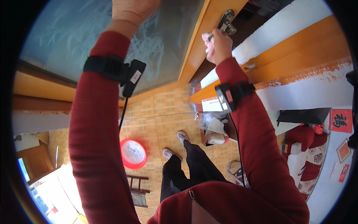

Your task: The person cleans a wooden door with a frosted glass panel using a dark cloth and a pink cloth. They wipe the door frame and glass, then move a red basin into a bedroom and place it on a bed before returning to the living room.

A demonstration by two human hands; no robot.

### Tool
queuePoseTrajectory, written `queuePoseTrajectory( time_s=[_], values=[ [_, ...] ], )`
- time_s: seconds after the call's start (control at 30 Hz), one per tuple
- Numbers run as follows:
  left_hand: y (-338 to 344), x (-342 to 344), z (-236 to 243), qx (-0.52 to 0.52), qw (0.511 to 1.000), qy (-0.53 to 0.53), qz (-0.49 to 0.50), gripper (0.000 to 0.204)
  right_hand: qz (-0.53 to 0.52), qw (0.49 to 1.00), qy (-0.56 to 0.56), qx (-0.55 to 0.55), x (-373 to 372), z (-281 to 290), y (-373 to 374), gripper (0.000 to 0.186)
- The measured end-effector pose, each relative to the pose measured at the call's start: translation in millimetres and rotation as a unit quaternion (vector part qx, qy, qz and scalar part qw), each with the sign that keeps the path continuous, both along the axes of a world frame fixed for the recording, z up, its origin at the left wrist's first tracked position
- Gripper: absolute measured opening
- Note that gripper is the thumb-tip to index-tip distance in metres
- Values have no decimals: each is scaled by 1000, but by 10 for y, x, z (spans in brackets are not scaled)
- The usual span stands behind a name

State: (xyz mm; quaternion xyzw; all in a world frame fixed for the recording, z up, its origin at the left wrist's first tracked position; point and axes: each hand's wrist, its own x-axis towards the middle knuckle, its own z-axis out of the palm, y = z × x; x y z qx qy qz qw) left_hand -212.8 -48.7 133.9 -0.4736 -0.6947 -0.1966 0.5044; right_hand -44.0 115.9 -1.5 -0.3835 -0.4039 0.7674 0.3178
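Note:
My left hand (135,8) reaches up over the frosted glass panel (149,48) of a door with an orange-yellow wooden frame (193,41). Its fingers are cut off by the top edge, so their pose is hidden. My right hand (220,47) is closed at the metal door handle (226,23), against the door's edge. A pale pink and white cloth (209,47), bunched up, shows between its fingers. Part of the lever seems to poke out beside the cloth. Both wrists carry black strapped devices with cables.
On the tiled floor (167,102) stands a red basin (135,164) with sudsy water, left of my feet. Behind it is a small wooden stool (138,190). To the right are a box of odds and ends (216,136), an orange door frame (298,52) and a flower-patterned sofa (311,170).

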Motion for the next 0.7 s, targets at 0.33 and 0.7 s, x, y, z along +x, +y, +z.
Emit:
queuePoseTrajectory(
  time_s=[0.33,0.7],
  values=[
    [-1528,121,-964,18,937,-314,-155,37,-73,991,-32,107,-1334,-299,970,30],
    [-4695,4075,-3456,34,556,-773,304,24,184,877,-158,414,-1703,-543,1648,57]
  ],
)
